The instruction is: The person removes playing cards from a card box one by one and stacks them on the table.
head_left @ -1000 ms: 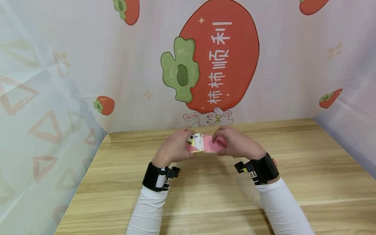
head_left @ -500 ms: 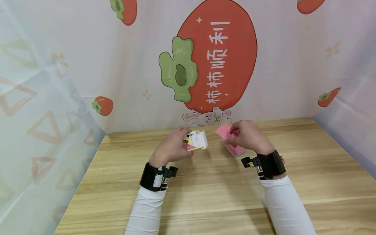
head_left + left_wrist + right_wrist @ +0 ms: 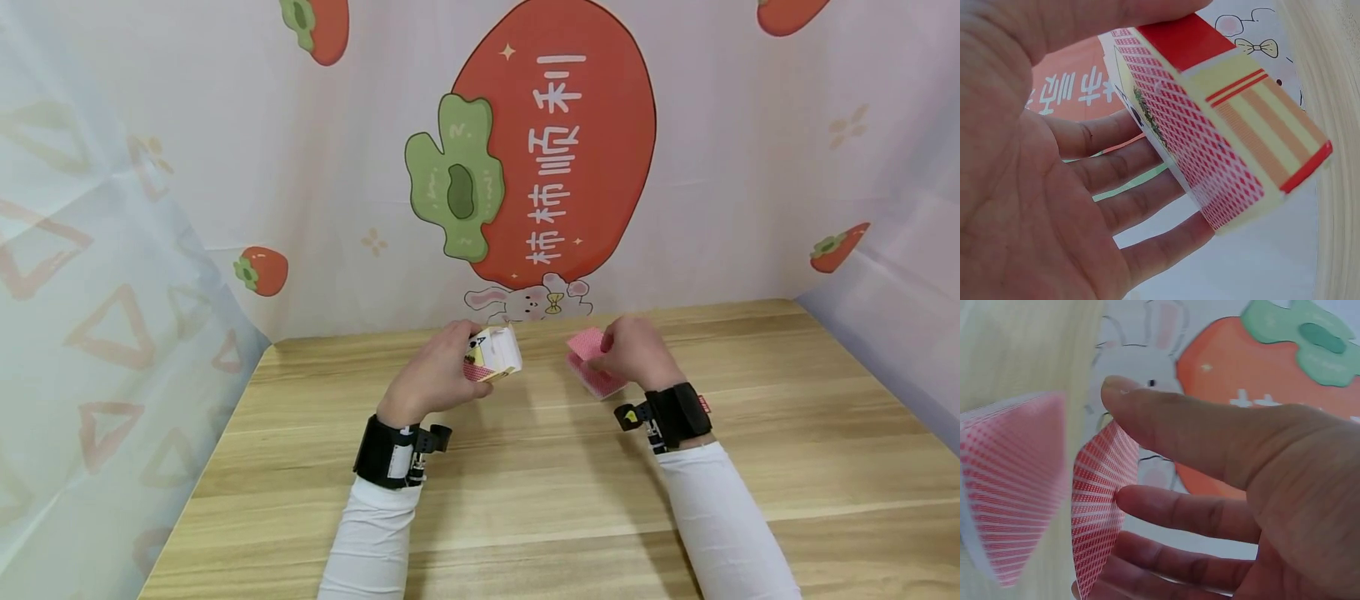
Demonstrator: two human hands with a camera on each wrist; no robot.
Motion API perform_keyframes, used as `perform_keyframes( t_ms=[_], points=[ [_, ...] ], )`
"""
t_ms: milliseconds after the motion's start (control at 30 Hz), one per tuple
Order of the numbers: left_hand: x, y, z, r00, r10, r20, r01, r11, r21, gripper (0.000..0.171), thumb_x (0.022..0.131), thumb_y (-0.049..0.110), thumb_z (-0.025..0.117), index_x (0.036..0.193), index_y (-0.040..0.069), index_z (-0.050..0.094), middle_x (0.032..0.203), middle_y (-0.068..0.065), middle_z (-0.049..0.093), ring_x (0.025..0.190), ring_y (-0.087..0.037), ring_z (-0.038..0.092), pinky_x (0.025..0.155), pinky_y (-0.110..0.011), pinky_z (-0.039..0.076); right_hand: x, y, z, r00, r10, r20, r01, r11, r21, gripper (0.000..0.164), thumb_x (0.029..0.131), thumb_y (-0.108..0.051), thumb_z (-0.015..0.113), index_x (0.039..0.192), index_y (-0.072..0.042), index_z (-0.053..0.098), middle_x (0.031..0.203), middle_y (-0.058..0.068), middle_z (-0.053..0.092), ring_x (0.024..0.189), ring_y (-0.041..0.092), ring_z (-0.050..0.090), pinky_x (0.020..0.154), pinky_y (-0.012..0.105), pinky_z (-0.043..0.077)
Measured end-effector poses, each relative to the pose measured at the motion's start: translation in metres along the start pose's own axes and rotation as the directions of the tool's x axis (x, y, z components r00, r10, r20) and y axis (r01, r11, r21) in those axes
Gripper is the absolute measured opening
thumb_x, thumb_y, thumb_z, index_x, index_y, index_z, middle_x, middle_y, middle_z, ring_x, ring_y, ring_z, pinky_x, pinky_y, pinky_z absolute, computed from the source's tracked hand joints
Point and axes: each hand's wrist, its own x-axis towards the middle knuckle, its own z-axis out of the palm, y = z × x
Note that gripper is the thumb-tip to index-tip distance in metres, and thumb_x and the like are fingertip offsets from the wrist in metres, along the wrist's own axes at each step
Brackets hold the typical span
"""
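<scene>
My left hand [image 3: 427,379] grips a playing-card box [image 3: 491,352] with an ace of spades printed on it, its white mouth open toward the right. In the left wrist view the thumb lies over the red end of the box [image 3: 1194,125] and the fingers sit along its far face. My right hand [image 3: 637,354] pinches a red-backed playing card [image 3: 587,342] between thumb and fingers. Close below that card, the deck of cards [image 3: 606,386] lies back up on the table. The right wrist view has the deck [image 3: 1016,475] left of the held card [image 3: 1100,506], with a gap between them.
The wooden table [image 3: 540,517] reaches back to a hanging cloth [image 3: 360,167] printed with persimmons and a rabbit. Pale cloth sides stand at left and right. Both wrists wear black straps [image 3: 678,417] with small camera mounts.
A second ago both hands met, cards at the mouth of the box. The right hand has since moved right; the deck now lies on the table and the held card has dipped toward it.
</scene>
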Motion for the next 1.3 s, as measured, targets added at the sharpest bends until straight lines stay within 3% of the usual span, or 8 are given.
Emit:
perform_keyframes(
  t_ms=[233,567,1300],
  points=[
    [-0.001,0.001,-0.001,1.000,-0.001,0.007,0.001,1.000,0.012,0.073,0.076,0.020,0.086,0.137,0.002,0.050,0.121,-0.007,0.058,0.100,-0.021,0.054,0.085,-0.035,0.049,0.006,0.000,0.016,0.997,0.078,0.007,-0.078,0.996,-0.048,0.029,0.077,-0.024,0.087,0.079,0.000,0.071,0.075,0.010,0.064,0.074,0.028,0.056,0.060,0.034,0.047],
    [-0.001,0.002,-0.001,1.000,0.005,0.009,-0.006,1.000,0.027,0.072,0.075,0.020,0.087,0.135,0.003,0.051,0.118,-0.006,0.057,0.100,-0.020,0.053,0.087,-0.035,0.048,0.008,0.000,0.024,0.994,0.112,0.010,-0.111,0.992,-0.060,0.032,0.076,-0.026,0.089,0.086,0.001,0.075,0.078,0.011,0.067,0.075,0.028,0.060,0.059,0.033,0.048],
    [-0.002,0.004,0.000,1.000,0.009,0.011,-0.009,0.999,0.039,0.069,0.074,0.019,0.087,0.132,0.003,0.053,0.120,-0.007,0.057,0.103,-0.020,0.053,0.090,-0.035,0.047,0.009,0.000,0.027,0.992,0.120,0.030,-0.117,0.990,-0.084,0.029,0.074,-0.024,0.090,0.080,0.000,0.076,0.072,0.008,0.065,0.069,0.026,0.058,0.056,0.033,0.046]
  ],
)
